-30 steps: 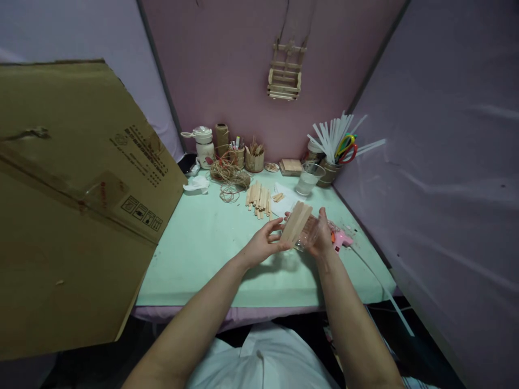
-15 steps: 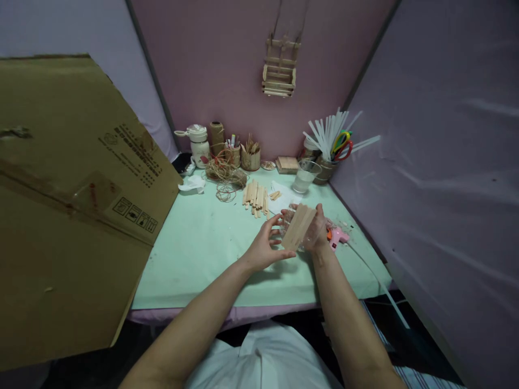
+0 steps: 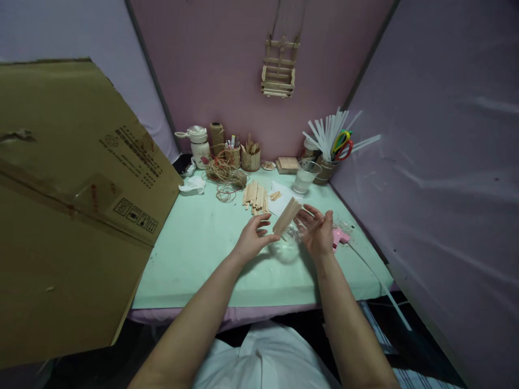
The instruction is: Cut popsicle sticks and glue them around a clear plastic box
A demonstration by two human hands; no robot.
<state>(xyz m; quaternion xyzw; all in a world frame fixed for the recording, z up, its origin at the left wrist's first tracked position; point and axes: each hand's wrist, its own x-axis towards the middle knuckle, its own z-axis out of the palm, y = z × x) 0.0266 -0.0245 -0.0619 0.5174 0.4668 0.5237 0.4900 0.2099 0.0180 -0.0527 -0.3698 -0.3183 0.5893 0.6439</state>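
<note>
Between my hands, above the table, is a clear plastic container [image 3: 291,233] that looks like a bottle or cup, tilted. Flat wooden craft sticks [image 3: 287,216] lie side by side along its outside. My left hand [image 3: 256,236] holds it from the left, thumb by the lower end of the sticks and fingers curved. My right hand [image 3: 319,231] supports the container's right side with fingers partly spread. A pink glue gun [image 3: 339,236] lies just beyond my right hand, partly hidden by it. A pile of loose craft sticks [image 3: 255,197] lies behind my hands.
A large cardboard sheet [image 3: 81,216] stands along the left. At the back are a white bottle [image 3: 199,148], tangled twine [image 3: 225,175], a cup of sticks [image 3: 251,158], a clear cup [image 3: 304,177] and a holder with glue sticks and scissors [image 3: 325,168]. A small wooden swing [image 3: 279,73] hangs on the wall.
The container has turned, so the row of sticks shows narrower and more edge-on, further left. My left hand has moved slightly left and up; my right hand's fingers have shifted and spread.
</note>
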